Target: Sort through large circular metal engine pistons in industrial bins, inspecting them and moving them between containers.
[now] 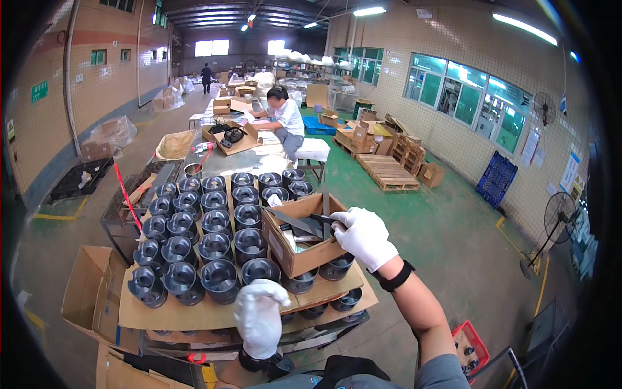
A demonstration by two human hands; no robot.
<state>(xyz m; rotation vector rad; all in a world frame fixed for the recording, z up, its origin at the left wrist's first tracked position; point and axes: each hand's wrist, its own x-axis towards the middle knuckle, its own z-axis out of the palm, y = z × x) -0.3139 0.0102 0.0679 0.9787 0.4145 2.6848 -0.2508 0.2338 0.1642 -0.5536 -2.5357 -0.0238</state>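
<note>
My right hand (366,238), in a white glove, is closed around a dark handle-like tool (322,218) at the right rim of an open cardboard box (304,261). Flat dark strips (295,222) and some pale packaging lie inside the box, which rests on top of pistons at the table's right side. My left hand (259,318), gloved too, hovers by the front edge of the table, fingers loosely bent and nothing visible in them. Just beyond it stand rows of dark metal pistons (219,279) on a cardboard sheet (188,316).
More pistons (346,299) sit on a layer below. An empty carton (87,292) stands at the left, and a red crate (470,347) at the lower right. Farther off, a seated person (285,120) works at the table. Wooden pallets (387,172) and a standing fan (557,217) are to the right.
</note>
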